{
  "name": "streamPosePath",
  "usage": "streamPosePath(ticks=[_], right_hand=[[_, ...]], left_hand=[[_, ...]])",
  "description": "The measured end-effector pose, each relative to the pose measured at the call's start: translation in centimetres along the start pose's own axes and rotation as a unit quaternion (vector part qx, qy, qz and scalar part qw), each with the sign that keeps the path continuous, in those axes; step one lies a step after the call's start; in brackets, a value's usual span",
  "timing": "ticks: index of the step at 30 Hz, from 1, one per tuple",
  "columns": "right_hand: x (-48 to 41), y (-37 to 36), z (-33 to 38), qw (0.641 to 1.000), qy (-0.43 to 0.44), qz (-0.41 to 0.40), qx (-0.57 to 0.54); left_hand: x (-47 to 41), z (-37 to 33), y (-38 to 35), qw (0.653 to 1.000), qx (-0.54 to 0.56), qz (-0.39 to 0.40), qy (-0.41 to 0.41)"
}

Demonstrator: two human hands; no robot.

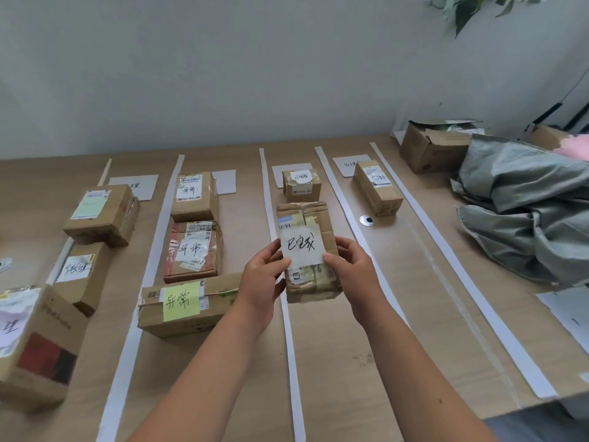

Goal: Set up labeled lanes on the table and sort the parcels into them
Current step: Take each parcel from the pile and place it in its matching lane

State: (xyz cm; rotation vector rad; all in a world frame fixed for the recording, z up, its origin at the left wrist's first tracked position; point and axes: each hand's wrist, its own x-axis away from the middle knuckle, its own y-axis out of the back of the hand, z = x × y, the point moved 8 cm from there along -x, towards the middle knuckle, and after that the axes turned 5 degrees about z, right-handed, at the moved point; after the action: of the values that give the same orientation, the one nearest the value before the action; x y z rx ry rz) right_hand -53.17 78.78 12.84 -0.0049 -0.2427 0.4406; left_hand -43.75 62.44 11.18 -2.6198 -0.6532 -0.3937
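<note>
A brown cardboard parcel (310, 282) with a white handwritten label (302, 247) is held over the third lane. My left hand (263, 275) grips its left side and my right hand (352, 266) its right side, thumbs on the label. White paper strips (293, 346) divide the wooden table (398, 314) into lanes. White lane cards (135, 186) lie at the far ends. Another labeled parcel (301, 185) sits farther back in the same lane.
Three parcels (192, 250) fill the second lane and several (102, 213) sit in the left lane. A tall box (377, 191) stands in the fourth lane. An open carton (430, 148) and grey sacks (526, 212) crowd the right side.
</note>
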Motion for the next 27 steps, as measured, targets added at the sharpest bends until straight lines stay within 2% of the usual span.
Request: streamPosePath(ticks=[7, 15, 20, 27], right_hand=[[-7.3, 2.2, -3.5, 0.997, -0.07, -0.024, -0.023], [-20.2, 4.2, -7.2, 0.99, -0.139, 0.023, 0.016], [-27.5, 3.9, -9.4, 0.985, -0.156, 0.06, 0.05], [-33.9, 3.7, -11.1, 0.987, -0.142, 0.062, 0.053]], left_hand=[[-7.9, 2.0, -1.5, 0.998, -0.034, 0.003, 0.056], [-19.6, 4.9, -2.9, 0.991, -0.071, -0.033, 0.107], [-26.9, 6.6, -2.9, 0.986, -0.083, -0.062, 0.129], [-33.6, 5.5, -3.0, 0.982, -0.124, -0.086, 0.115]])
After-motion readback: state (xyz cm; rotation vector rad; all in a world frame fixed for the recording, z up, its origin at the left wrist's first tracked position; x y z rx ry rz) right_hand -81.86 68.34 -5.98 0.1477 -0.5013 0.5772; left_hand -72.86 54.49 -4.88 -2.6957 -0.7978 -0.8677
